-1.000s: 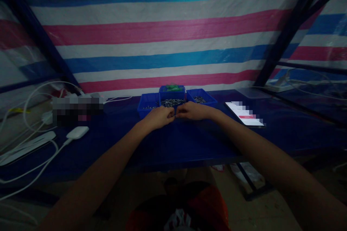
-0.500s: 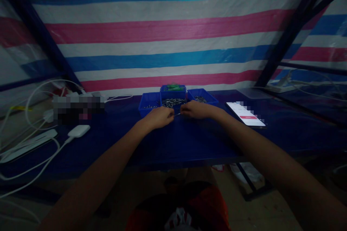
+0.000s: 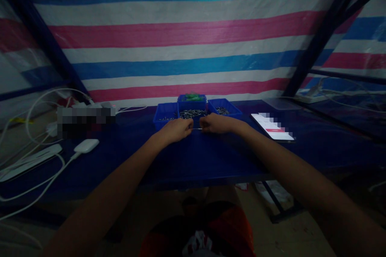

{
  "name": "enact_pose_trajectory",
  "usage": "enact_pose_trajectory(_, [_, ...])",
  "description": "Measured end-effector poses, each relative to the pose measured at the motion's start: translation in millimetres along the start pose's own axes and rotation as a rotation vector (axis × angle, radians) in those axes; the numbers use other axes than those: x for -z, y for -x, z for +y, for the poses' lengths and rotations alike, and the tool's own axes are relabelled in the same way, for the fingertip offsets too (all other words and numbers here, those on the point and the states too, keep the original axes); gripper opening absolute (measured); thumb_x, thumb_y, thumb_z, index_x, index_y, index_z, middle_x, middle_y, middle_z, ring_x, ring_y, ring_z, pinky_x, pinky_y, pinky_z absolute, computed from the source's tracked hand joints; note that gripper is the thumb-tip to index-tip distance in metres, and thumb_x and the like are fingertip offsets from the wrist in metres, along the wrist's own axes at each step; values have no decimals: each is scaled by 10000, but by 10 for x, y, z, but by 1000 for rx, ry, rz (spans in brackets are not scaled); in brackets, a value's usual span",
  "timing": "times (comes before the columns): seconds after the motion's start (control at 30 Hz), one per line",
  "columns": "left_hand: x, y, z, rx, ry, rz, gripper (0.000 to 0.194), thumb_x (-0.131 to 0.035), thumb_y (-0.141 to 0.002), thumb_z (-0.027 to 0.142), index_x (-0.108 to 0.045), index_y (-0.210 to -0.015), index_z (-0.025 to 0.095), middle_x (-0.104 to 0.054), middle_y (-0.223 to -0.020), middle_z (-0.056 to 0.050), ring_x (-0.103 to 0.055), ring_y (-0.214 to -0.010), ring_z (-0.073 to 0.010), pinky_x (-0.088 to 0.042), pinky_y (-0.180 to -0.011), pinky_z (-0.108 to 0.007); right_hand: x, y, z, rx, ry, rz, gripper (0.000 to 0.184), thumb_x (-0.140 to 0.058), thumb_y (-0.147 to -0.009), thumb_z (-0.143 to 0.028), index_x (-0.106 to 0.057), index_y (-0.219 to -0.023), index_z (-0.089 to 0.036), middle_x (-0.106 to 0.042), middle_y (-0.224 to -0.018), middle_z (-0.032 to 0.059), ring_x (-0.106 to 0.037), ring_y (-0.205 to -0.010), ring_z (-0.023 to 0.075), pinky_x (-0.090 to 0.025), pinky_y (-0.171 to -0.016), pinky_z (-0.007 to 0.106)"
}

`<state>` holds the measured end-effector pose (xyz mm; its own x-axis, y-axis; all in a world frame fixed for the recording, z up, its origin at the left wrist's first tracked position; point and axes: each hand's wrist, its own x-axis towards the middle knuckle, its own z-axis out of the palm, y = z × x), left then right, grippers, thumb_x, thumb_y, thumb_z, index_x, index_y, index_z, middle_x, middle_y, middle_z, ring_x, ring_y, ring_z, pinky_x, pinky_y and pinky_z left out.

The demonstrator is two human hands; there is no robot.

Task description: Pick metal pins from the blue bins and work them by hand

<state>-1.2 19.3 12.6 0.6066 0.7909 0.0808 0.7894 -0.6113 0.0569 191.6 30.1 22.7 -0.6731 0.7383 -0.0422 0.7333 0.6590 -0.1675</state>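
Observation:
Between my two hands runs a thin, light metal rod (image 3: 197, 129), lying nearly level. My left hand (image 3: 178, 129) is closed on its left end, and my right hand (image 3: 213, 123) pinches the right end. The rod's exact kind is too small to make out. Just behind my hands stand blue plastic bins: a left bin (image 3: 156, 117), a middle bin heaped with small dark metal parts (image 3: 192, 114), and a right bin (image 3: 235, 109) with similar small parts. My fingers partly hide the front of the bins.
Behind the middle bin, another blue bin holds green material (image 3: 193, 97). A lit phone (image 3: 271, 127) lies at the right on the blue table (image 3: 193, 160). White cables and a white charger (image 3: 86, 145) lie at the left. A striped sheet (image 3: 181, 36) hangs behind.
The rod has gone from slightly slanted to nearly level, and more of it shows between my hands. Both hands have barely moved and stay closed.

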Motion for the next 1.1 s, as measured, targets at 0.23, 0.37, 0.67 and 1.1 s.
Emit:
enact_pose_trajectory(0.23, [-4, 10, -7, -11, -60, 31, 198, -382, -852, 299, -530, -936, 201, -611, -787, -49, -561, -693, -182, -345, -554, -263, 10, 20, -10, 16, 28, -4, 130, -469, -804, -206, -573, -860, -154, -621, -731, 35, -526, -616, 114, -335, -561, 224])
enact_pose_trajectory(0.37, [-17, 3, -11, -19, -98, 29, 238, -344, -870, 309, -541, -930, 188, -617, -788, -67, -570, -699, -193, -361, -571, -279, 32, 32, -36, 5, 18, -24, 162, -415, -826, -165, -571, -865, -141, -622, -724, 41, -532, -610, 106, -343, -566, 219])
enact_pose_trajectory(0.67, [-28, -5, -16, -18, -108, 19, 281, -303, -888, 315, -546, -942, 183, -626, -810, -81, -581, -708, -203, -392, -604, -301, 44, 37, -54, -15, 10, -50, 191, -390, -859, -197, -571, -868, -136, -615, -701, 42, -527, -583, 103, -346, -553, 216])
enact_pose_trajectory(1.1, [13, 8, 27, 15, -64, -5, 225, -373, -856, 316, -552, -931, 202, -625, -809, -57, -575, -710, -192, -379, -579, -275, 22, 22, -10, 23, 41, -29, 171, -433, -819, -204, -584, -884, -154, -623, -731, 38, -530, -617, 116, -338, -563, 223])
